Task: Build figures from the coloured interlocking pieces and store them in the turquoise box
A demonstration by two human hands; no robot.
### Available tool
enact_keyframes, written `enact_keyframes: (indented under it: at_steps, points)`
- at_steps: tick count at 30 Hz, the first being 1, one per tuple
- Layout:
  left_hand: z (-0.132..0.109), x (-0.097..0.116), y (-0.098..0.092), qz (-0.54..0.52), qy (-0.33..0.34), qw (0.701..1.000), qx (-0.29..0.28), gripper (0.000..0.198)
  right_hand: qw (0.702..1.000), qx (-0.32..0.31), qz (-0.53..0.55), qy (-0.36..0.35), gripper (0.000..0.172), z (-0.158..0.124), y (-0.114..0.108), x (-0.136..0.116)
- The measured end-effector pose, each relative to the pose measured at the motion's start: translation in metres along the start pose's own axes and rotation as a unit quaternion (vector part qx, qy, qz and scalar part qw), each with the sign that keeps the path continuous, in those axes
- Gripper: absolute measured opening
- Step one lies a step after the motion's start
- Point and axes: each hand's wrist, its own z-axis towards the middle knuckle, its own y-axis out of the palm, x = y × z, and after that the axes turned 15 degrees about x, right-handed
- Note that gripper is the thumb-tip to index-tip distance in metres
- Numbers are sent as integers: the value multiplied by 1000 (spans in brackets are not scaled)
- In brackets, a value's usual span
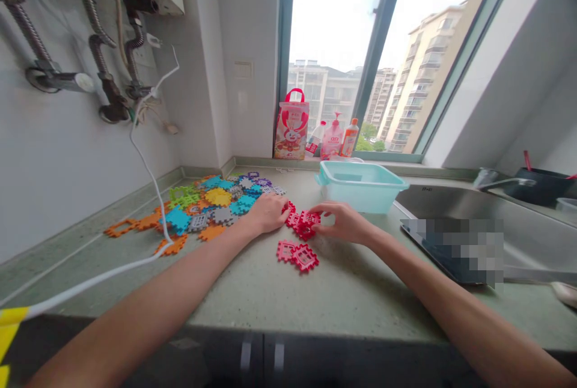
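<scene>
Both of my hands meet at a cluster of red interlocking plastic tiles (pixel 305 227) with toothed edges and window-like cut-outs. My left hand (pixel 269 211) is closed, its fingertips on a red tile at the cluster's left edge. From the other side, my right hand (pixel 341 221) grips a red tile between thumb and fingers. Two more red tiles (pixel 305 257) lie flat and overlapping on the counter, closer to me. Left of my left hand spreads a pile of mixed tiles, with a yellow tile (pixel 218 197), blue tiles (pixel 177 220) and orange tiles (pixel 121 227).
A pale turquoise tub (pixel 365 196) stands behind my right hand, beside the steel sink (pixel 532 244). A dark flat device (pixel 444 256) lies at the sink's near edge. The white cable (pixel 151 172) crosses the left counter and some tiles. Bottles and a pink bag (pixel 291 130) line the windowsill.
</scene>
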Motion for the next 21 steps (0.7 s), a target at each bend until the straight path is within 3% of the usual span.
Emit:
enact_keyframes:
  at_steps: [9, 13, 18, 21]
  points:
    - [2, 0, 2, 9, 2, 1000, 9, 17, 997, -28, -65, 23, 23, -3, 4, -31]
    - [2, -1, 2, 6, 1, 1000, 10, 15, 995, -32, -91, 35, 22, -7, 10, -29]
    - [4, -2, 1, 1, 12, 1000, 14, 14, 992, -12, -117, 44, 33, -7, 20, -25]
    - [5, -5, 0, -9, 20, 1000, 11, 16, 990, -13, -129, 46, 27, -5, 23, -25]
